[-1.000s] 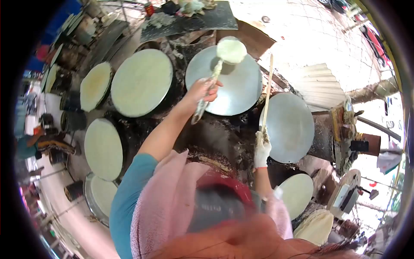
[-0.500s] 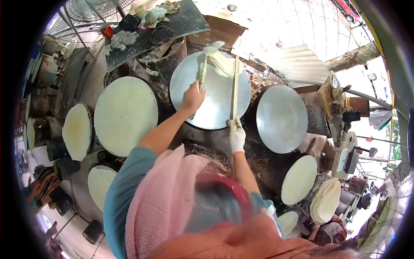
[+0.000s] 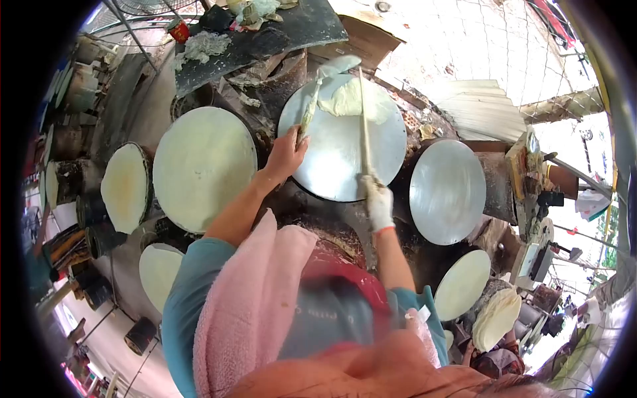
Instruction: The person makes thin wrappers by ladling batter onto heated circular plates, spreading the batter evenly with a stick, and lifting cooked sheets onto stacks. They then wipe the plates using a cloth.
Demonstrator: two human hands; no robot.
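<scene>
Batter (image 3: 345, 98) lies pale and wet on the far part of the round metal griddle (image 3: 325, 162) before me. My left hand (image 3: 286, 154), bare, is closed around the batter-coated handle of a ladle (image 3: 309, 109). The ladle's pale head is at the griddle's far edge, over or beside the batter. In its white glove, my right hand (image 3: 379, 204) grips the near end of a long wooden stick (image 3: 364, 136). The stick reaches away from me across the griddle and over the batter. My right fingers are partly hidden by the glove and the angle.
A griddle covered in pale batter (image 3: 206, 169) stands left, with a browned flatbread (image 3: 126, 188) beyond it. To the right are a bare griddle (image 3: 448, 192), a coated one (image 3: 462, 285) and a stack of flatbreads (image 3: 496, 320). A dark board (image 3: 265, 53) lies at the far left.
The batter that hung by the ladle now lies on the griddle as a wider patch. The ladle head has turned rightward, the stick now crosses the batter, and the view has shifted slightly.
</scene>
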